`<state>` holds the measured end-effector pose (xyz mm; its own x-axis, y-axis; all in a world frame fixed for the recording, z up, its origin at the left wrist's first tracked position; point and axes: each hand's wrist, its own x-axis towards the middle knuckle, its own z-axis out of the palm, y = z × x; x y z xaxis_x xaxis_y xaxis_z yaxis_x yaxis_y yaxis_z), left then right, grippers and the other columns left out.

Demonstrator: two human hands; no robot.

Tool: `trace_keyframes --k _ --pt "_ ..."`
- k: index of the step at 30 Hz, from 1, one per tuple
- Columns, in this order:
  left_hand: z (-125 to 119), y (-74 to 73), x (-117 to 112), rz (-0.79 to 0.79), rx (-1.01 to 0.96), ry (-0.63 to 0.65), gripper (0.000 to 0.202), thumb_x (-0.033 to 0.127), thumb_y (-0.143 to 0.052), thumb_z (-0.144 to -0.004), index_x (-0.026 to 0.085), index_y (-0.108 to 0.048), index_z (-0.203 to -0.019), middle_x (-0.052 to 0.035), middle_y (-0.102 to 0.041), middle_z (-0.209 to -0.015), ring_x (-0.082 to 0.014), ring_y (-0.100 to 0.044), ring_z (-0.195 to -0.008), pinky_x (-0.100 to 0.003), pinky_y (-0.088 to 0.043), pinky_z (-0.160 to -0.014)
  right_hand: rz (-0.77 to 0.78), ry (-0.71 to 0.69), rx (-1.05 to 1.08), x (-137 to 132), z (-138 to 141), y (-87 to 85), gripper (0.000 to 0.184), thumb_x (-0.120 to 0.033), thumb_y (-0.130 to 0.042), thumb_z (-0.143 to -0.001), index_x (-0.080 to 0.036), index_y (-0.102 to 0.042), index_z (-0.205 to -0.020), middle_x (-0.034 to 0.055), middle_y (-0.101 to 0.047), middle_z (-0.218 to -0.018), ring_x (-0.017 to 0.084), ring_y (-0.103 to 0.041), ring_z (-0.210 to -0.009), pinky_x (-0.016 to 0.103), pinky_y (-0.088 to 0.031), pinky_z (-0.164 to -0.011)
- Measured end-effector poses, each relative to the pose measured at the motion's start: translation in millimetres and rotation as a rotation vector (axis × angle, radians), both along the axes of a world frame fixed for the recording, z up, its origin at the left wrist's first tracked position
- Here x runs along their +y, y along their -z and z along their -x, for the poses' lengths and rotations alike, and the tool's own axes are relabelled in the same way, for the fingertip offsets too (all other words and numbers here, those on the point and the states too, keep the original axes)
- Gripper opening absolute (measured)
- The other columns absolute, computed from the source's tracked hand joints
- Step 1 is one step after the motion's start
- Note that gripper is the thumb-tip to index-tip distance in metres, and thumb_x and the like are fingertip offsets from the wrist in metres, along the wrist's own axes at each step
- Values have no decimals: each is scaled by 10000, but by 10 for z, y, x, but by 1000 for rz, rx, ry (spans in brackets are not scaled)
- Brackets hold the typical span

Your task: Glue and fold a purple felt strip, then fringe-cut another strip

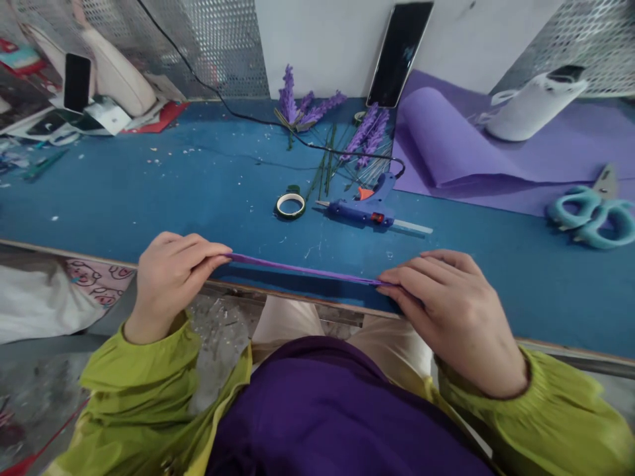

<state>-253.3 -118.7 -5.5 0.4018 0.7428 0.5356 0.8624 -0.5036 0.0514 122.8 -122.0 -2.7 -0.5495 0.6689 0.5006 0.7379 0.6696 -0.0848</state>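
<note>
A thin purple strip (302, 270), paper or foam by its look, stretches nearly straight above the front edge of the blue table. Its left end is pinched between the thumb and fingers of my left hand (173, 277). At the other end my right hand (451, 311) grips it the same way, thumb below and fingers on top. Beyond the strip lie a roll of green tape (290, 205) and a blue glue gun (362, 210) with a clear glue stick in its back.
Purple flower stems (367, 135) and green wires (327, 162) lie behind the glue gun, whose black cord (228, 109) crosses the table. A phone (401, 53) leans at the back. Rolled purple sheet (446, 139), a white bottle-like object (533, 106) and teal-handled scissors (592, 211) are rightward.
</note>
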Motion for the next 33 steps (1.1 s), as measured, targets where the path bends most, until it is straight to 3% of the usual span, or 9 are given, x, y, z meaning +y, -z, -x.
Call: trace_keyframes --k 12,15,17,19,23,25,28,33 --pt "46 -7 47 74 96 -9 183 386 -550 -995 269 -668 -916 33 -715 -744 -175 -639 -656 -379 -409 -714 -30 14 -20 52 -21 14 48 -184 -621 -933 -189 -663 -911 2 -717 -808 153 -646 -695 389 -429 -901" --pt "7 -30 30 62 114 -29 192 444 -587 -965 286 -682 -1016 2 -750 -901 -210 -686 -799 -402 -431 -778 -49 28 -21 47 -4 29 36 -181 -629 -927 -194 -660 -912 0 -718 -808 156 -643 -706 384 -429 -900" --pt "-129 -61 -12 -21 80 -45 394 534 -685 -868 291 -663 -1178 -56 -739 -1110 -277 -686 -993 -438 -453 -867 -53 33 -26 38 18 31 33 -177 -628 -926 -189 -657 -917 7 -717 -814 163 -641 -714 385 -431 -893" --pt "-373 -87 -64 -82 -47 -30 528 541 -737 -817 256 -639 -1250 -99 -715 -1181 -302 -665 -1077 -452 -466 -935 -51 34 -35 26 53 25 37 -180 -623 -927 -180 -660 -928 17 -716 -825 173 -638 -720 389 -435 -881" --pt "-978 -56 -79 28 -136 234 481 553 -671 -871 206 -647 -1203 -81 -738 -1123 -251 -664 -1051 -410 -472 -947 -34 35 -58 2 154 -2 68 -187 -609 -934 -171 -675 -927 29 -708 -824 194 -641 -738 399 -441 -848" --pt "-1180 -7 -26 85 -152 296 385 507 -645 -911 176 -671 -1106 -68 -750 -1069 -219 -672 -1010 -377 -456 -923 -16 36 -63 -8 193 -17 80 -189 -602 -936 -169 -678 -920 34 -703 -814 208 -645 -754 404 -442 -828" --pt "-1270 57 62 156 -133 266 219 383 -591 -977 186 -684 -951 -20 -757 -937 -176 -674 -884 -355 -426 -848 19 40 -56 -25 185 -29 107 -197 -618 -925 -155 -676 -1005 48 -718 -887 225 -655 -804 412 -451 -823" --pt "-1182 111 100 157 -168 199 171 325 -599 -976 194 -690 -917 -15 -745 -901 -160 -646 -824 -332 -406 -742 26 -23 4 -67 -4 29 369 -208 -659 -902 -126 -604 -1258 128 -667 -1272 270 -634 -1136 442 -463 -979"
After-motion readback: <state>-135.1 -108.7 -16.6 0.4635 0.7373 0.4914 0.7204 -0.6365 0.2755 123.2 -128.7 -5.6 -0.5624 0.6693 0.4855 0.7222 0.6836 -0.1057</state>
